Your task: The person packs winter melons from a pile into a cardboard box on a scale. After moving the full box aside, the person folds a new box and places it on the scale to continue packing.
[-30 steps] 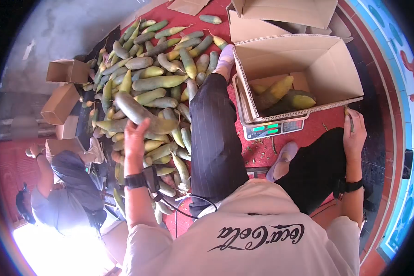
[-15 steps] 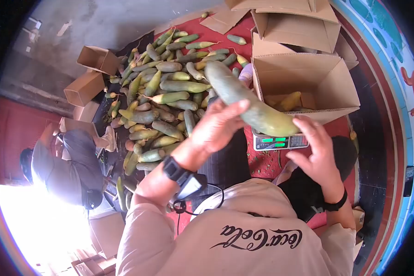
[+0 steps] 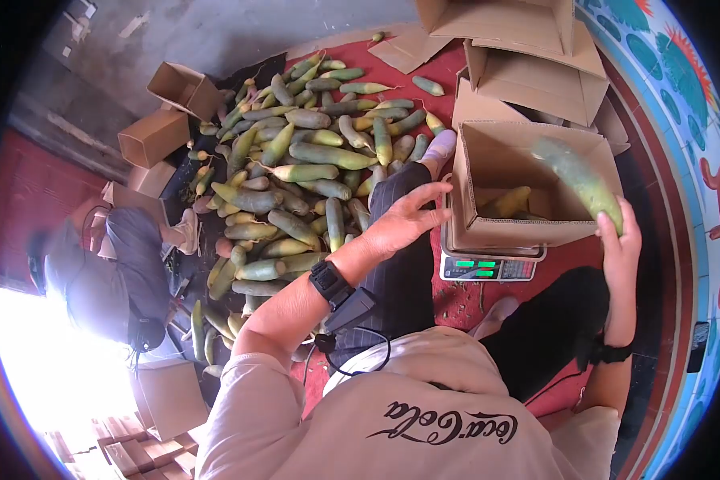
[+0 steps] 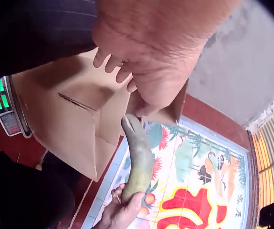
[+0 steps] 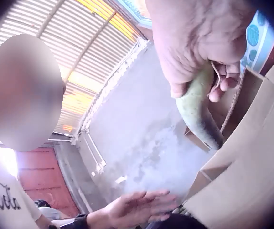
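My right hand (image 3: pixel 622 240) grips a long green radish (image 3: pixel 580 180) by its pale green end. The radish tilts over the right side of an open cardboard box (image 3: pixel 536 232), its darker end over the opening. In the right wrist view, fingers curl round the radish (image 5: pixel 201 107) above the box rim. My left hand (image 3: pixel 408 220) is open and holds nothing, its fingertips near the box's left edge. Inside the box lie other radishes (image 3: pixel 508 202), partly hidden by its walls. The box stands on a digital scale (image 3: pixel 488 268) with lit green displays.
A large heap of green radishes (image 3: pixel 304 164) covers the red carpet at left. More cardboard boxes (image 3: pixel 536 80) stand behind the box on the scale, and small ones (image 3: pixel 156 136) at far left. Another person (image 3: pixel 120 272) sits at left. A tiled wall (image 3: pixel 708 240) borders the right.
My left hand lifted a radish from the heap and brought it across to my right hand. The right hand now holds it at the box, and the left has let go.
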{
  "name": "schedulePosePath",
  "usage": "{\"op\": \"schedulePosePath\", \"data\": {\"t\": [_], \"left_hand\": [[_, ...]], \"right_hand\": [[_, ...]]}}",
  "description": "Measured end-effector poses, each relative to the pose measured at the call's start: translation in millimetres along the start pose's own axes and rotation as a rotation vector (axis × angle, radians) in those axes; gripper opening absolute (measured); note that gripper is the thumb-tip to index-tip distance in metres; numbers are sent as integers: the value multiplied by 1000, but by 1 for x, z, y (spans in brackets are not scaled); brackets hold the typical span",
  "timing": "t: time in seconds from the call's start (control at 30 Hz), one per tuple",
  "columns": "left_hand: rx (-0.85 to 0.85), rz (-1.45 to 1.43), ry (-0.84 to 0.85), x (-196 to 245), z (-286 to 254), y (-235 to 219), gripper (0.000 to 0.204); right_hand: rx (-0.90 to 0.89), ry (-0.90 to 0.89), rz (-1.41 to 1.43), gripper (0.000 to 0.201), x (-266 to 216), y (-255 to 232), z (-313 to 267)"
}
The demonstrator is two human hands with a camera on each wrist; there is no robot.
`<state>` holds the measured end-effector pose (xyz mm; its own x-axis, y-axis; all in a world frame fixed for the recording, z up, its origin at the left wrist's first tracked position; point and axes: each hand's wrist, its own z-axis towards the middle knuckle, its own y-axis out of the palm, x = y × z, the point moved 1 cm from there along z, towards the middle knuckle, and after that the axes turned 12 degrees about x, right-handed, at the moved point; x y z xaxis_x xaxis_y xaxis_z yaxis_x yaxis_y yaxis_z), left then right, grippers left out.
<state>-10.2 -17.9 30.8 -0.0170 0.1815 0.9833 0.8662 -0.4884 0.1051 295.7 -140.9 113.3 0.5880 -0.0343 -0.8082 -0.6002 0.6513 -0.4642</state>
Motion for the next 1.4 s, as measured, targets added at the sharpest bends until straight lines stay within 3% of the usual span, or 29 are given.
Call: {"op": "schedulePosePath", "data": {"t": [0.13, 0.2, 0.4, 0.47, 0.53, 0.63, 0.73, 0.8, 0.9, 0.97, 1.07, 1.17, 1.27, 1.4], "left_hand": [[-129, -19, -79, -24, 7, -6, 51], [-145, 72, 31, -29, 12, -6, 46], [-134, 281, 120, -32, 16, -3, 37], [-123, 494, 221, -26, 15, -2, 37], [-126, 450, 232, -27, 16, -4, 36], [-161, 287, 151, -33, 20, -5, 33], [-158, 261, 163, -29, 19, -4, 33], [-164, 235, 151, -29, 19, -4, 33], [-175, 250, 124, -25, 19, -5, 33], [-170, 313, 147, -25, 20, -6, 33], [-172, 248, 121, -27, 20, -7, 33], [-173, 212, 124, -30, 21, -7, 33], [-173, 206, 105, -30, 20, -8, 33], [-121, -42, 41, -30, 15, -9, 31]], "right_hand": [[6, -153, -328, 36, 26, 4, 36], [-117, -119, -609, 42, 53, 11, 54], [-303, -167, -792, 42, 106, 52, 83], [-504, -131, -743, 40, 107, 68, 86], [-548, -119, -596, 39, 101, 72, 88], [-514, -32, -464, 40, 85, 77, 84], [-478, 127, -248, 42, 90, 83, 82], [-496, 138, -235, 44, 90, 86, 87], [-582, 146, -396, 46, 93, 89, 94], [-574, -167, -725, 44, 91, 93, 94], [-576, -27, -964, 38, 71, 96, 90], [-490, -155, -834, 30, 108, 94, 96], [-440, 31, -458, 16, 87, 87, 94], [-307, -217, -329, 12, 55, 73, 65]]}}
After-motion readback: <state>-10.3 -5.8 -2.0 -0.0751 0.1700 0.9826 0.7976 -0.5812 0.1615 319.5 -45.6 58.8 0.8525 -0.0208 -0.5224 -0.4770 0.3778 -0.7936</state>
